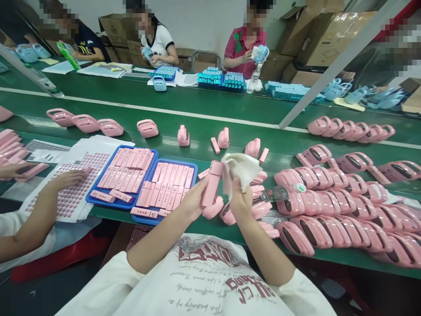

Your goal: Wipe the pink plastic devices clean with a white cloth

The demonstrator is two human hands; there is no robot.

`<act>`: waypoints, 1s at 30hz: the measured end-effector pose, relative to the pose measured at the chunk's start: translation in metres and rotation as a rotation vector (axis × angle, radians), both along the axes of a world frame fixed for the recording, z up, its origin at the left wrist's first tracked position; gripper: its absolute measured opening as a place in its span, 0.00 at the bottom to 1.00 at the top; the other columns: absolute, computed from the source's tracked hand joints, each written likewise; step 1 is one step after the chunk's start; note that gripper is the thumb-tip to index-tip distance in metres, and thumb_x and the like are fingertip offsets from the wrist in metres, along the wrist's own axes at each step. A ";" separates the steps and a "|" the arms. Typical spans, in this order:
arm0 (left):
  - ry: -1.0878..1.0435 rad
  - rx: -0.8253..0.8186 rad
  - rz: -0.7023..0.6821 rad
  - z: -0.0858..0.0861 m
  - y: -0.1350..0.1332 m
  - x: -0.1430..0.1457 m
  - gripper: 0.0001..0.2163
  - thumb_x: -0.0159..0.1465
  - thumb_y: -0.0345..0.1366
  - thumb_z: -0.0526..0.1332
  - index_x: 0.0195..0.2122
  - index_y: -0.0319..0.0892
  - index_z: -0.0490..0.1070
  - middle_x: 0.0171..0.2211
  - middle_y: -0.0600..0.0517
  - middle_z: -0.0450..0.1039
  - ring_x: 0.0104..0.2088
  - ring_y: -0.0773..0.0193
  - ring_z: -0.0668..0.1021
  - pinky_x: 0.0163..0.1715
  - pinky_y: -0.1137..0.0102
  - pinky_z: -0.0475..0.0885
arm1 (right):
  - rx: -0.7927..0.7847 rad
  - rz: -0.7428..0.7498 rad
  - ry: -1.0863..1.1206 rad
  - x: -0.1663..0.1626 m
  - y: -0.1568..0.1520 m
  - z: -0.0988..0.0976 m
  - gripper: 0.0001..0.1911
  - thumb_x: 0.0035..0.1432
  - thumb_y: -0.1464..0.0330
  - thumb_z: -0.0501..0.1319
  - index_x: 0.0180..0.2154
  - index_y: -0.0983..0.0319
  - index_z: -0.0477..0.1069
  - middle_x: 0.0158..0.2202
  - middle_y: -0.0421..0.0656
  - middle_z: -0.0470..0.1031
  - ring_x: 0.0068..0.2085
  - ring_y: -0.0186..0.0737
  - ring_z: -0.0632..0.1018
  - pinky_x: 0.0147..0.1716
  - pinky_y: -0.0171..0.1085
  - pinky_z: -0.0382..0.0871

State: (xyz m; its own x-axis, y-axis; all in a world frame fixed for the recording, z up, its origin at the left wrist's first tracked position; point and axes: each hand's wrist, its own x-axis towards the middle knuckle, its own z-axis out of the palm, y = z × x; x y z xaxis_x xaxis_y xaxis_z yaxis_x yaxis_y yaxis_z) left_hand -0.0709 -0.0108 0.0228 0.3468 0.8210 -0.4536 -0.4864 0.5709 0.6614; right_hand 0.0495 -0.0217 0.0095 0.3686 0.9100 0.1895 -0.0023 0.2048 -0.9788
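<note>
Dressed in a white T-shirt [154, 289] | plain white short sleeves [101, 285] | dark red lettering [213, 255], printed large across the front | slanted script [194, 306] alongside, reading in part "The beauty of a" | left hand [194, 199] and right hand [241, 202], both bare

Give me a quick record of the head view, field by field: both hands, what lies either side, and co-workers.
Left hand: grips a pink rectangular plastic piece, tilted
Right hand: holds a crumpled white cloth by the piece's upper end; contact unclear
Left side: two blue plastic trays holding similar pink pieces
Right side: rows of rounded glossy pink plastic shells, a clear plastic bottle lying among them
Co-worker at left: hand on a white sheet of round pink stickers
</note>
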 end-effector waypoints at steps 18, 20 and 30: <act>-0.079 0.061 -0.181 -0.021 0.008 0.000 0.23 0.50 0.58 0.64 0.32 0.43 0.64 0.15 0.59 0.65 0.10 0.71 0.63 0.08 0.77 0.53 | -0.104 0.159 0.163 -0.009 -0.015 -0.051 0.20 0.61 0.53 0.56 0.45 0.59 0.75 0.30 0.42 0.80 0.39 0.43 0.81 0.43 0.43 0.76; 0.050 0.111 -0.123 -0.026 0.008 0.008 0.23 0.49 0.55 0.67 0.33 0.43 0.63 0.16 0.60 0.65 0.10 0.72 0.64 0.10 0.77 0.56 | -0.250 0.157 0.367 -0.015 -0.008 -0.048 0.23 0.59 0.49 0.56 0.42 0.60 0.74 0.18 0.37 0.72 0.23 0.39 0.76 0.27 0.38 0.75; 0.507 0.023 0.164 -0.074 0.050 -0.009 0.25 0.58 0.60 0.57 0.32 0.39 0.69 0.23 0.52 0.70 0.23 0.67 0.73 0.23 0.73 0.68 | -0.284 0.409 0.107 -0.022 -0.013 -0.069 0.19 0.53 0.53 0.62 0.41 0.57 0.79 0.38 0.44 0.81 0.40 0.45 0.79 0.53 0.47 0.68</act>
State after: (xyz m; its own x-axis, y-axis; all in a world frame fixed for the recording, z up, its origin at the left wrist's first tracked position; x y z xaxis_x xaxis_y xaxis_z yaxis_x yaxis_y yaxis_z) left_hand -0.0803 0.0392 -0.0509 -0.0452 0.8575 -0.5125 -0.1842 0.4971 0.8479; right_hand 0.0280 -0.0345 -0.0595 -0.0249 0.9941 -0.1057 -0.1297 -0.1080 -0.9856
